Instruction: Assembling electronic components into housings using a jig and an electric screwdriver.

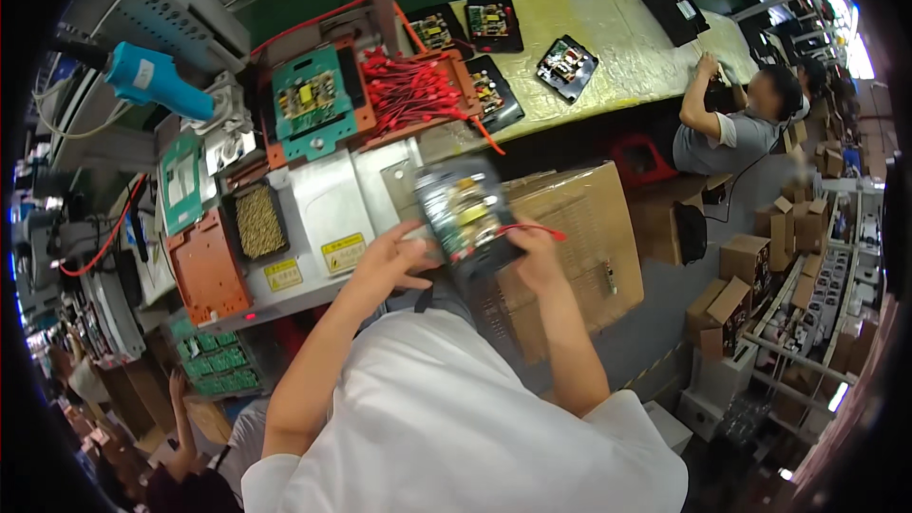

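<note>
In front of my body is a black plastic housing with a circuit board (464,209) in it, tilted and smeared by motion. My right hand (538,258) is closed on its right edge, and a red wire (534,228) sticks out past the fingers. By the lower left edge of the housing, my left hand (391,264) has its fingers spread; whether a fingertip touches the housing I cannot tell. Beyond it, an orange-brown tray (454,74) holds a heap of red wires (404,95). Left of that tray, a circuit board (306,95) sits in a green fixture (323,144).
A bin of small brass-coloured parts (256,218) sits on the metal machine (328,199), beneath a blue power tool (157,81). More black housings with boards (567,66) lie on the yellowish bench (617,28). A large cardboard box (579,218) stands right; a co-worker (736,123) works beyond.
</note>
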The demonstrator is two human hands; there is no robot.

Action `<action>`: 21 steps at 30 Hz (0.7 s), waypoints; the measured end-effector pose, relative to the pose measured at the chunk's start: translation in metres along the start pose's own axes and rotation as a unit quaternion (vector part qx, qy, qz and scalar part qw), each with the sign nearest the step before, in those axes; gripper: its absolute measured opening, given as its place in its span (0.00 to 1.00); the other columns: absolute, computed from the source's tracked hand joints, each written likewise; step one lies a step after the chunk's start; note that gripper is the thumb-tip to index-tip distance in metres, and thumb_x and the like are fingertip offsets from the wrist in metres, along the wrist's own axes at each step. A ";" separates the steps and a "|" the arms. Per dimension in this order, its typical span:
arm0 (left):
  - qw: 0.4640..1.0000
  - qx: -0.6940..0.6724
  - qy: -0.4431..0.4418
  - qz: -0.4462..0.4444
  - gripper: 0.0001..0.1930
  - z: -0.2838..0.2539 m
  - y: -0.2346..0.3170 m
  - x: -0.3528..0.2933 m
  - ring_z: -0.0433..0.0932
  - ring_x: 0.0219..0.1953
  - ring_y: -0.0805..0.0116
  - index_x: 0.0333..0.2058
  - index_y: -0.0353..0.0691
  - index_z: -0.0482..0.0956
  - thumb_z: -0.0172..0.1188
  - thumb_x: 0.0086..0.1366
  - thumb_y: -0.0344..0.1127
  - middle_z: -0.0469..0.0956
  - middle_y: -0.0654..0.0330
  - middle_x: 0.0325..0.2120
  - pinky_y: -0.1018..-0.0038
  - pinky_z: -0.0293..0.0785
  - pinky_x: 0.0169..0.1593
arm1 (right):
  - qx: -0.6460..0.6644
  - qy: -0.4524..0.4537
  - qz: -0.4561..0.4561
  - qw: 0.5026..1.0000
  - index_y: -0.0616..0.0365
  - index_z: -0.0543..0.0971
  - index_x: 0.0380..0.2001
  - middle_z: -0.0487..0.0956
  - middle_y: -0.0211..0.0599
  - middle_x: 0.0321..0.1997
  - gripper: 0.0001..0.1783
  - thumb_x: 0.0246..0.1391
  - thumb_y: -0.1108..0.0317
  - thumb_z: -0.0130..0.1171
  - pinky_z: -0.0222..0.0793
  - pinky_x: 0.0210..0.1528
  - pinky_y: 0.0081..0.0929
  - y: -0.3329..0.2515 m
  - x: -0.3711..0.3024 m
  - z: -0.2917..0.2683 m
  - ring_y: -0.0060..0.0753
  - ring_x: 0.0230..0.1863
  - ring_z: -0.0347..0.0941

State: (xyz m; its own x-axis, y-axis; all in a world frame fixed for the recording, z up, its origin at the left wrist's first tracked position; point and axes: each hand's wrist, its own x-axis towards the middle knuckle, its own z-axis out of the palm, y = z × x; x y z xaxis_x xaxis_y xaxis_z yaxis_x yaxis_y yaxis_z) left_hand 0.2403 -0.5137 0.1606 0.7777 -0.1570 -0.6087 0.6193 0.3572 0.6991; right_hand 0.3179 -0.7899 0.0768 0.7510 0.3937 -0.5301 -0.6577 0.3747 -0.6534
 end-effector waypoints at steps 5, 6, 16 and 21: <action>0.999 0.010 -0.048 0.019 0.28 -0.001 -0.012 -0.019 0.78 0.51 0.58 0.64 0.31 0.62 0.54 0.72 0.42 0.75 0.47 0.53 0.68 0.83 0.45 | 0.000 0.224 -0.152 0.963 0.57 0.74 0.48 0.79 0.34 0.43 0.13 0.62 0.67 0.53 0.76 0.31 0.28 -0.054 0.052 -0.132 0.30 0.41 0.77; 0.999 0.008 -0.049 0.016 0.27 -0.001 -0.011 -0.022 0.78 0.52 0.59 0.63 0.31 0.64 0.55 0.72 0.40 0.76 0.48 0.52 0.68 0.82 0.46 | -0.022 0.245 -0.183 0.952 0.57 0.74 0.49 0.78 0.36 0.44 0.13 0.63 0.66 0.53 0.77 0.32 0.30 -0.073 0.073 -0.166 0.32 0.41 0.77; 0.998 -0.003 -0.021 0.066 0.26 -0.012 -0.004 -0.050 0.77 0.53 0.63 0.63 0.31 0.65 0.58 0.69 0.32 0.76 0.49 0.54 0.69 0.77 0.52 | -0.102 0.347 -0.257 0.896 0.66 0.53 0.68 0.65 0.61 0.66 0.36 0.66 0.58 0.53 0.75 0.57 0.48 -0.218 0.191 -0.211 0.60 0.59 0.72; 0.989 -0.031 -0.046 0.137 0.26 -0.029 -0.012 -0.063 0.76 0.54 0.62 0.64 0.32 0.65 0.59 0.68 0.29 0.75 0.49 0.56 0.67 0.72 0.58 | -0.007 0.213 -0.175 0.961 0.71 0.60 0.65 0.63 0.63 0.68 0.27 0.67 0.68 0.34 0.64 0.66 0.50 -0.187 0.185 -0.224 0.65 0.66 0.63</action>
State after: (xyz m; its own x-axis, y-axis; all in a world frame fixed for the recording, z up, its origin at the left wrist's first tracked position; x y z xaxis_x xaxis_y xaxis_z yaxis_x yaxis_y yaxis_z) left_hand 0.1804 -0.4812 0.1797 0.9237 -0.1284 -0.3609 0.3783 0.4528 0.8074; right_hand 0.5929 -0.9751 -0.0197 0.8843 -0.1345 -0.4471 -0.3614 0.4092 -0.8378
